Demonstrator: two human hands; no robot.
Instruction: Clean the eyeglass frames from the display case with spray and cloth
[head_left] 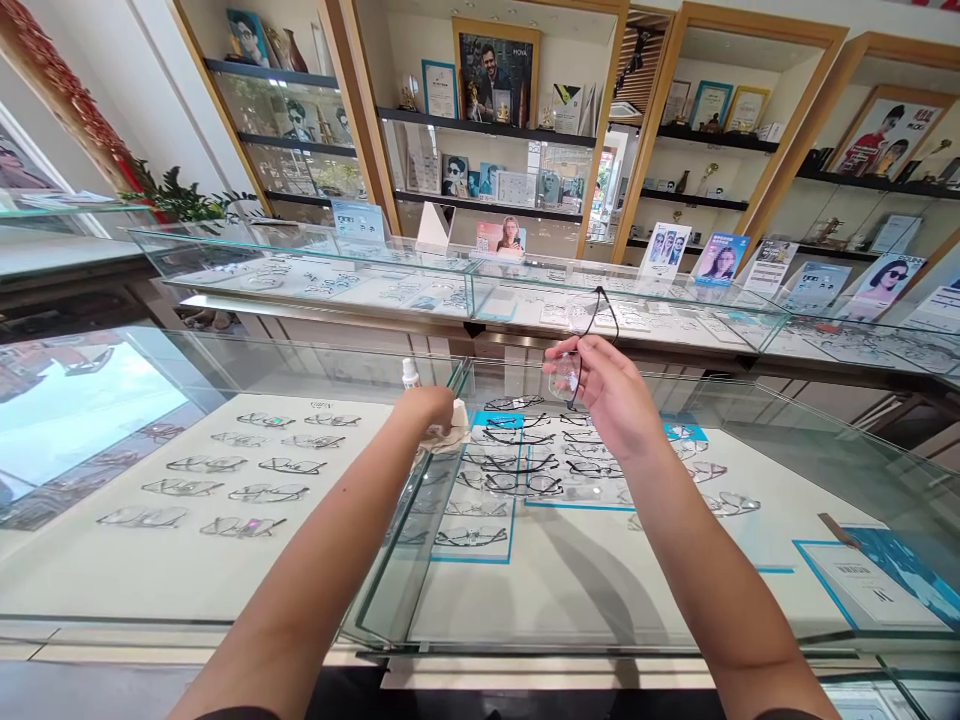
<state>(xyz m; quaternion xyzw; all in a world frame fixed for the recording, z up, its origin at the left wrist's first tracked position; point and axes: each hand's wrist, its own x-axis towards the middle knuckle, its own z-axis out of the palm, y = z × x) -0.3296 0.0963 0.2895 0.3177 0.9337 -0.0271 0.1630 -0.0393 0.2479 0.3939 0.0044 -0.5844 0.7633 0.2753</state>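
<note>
A pair of black-framed eyeglasses (600, 291) is held up above the glass counter, turned on its side, with clear lenses. My right hand (613, 390) is closed on its frame, thumb and fingers around the lower lens. To the left, my left hand (429, 408) bends down onto a crumpled pale cloth (459, 424) on the glass top and grips it; its fingertips are mostly hidden. Just behind that hand stands a small white bottle (409, 373). Below both hands, rows of eyeglasses (523, 484) lie inside the showcase.
The glass showcase (420, 600) spans the front, with a joint between two sections near my left hand. More eyeglasses (255, 493) lie under the left glass. Behind runs a second glass counter (472, 290) bearing upright display cards (721, 258). Wooden shelves (495, 130) line the wall.
</note>
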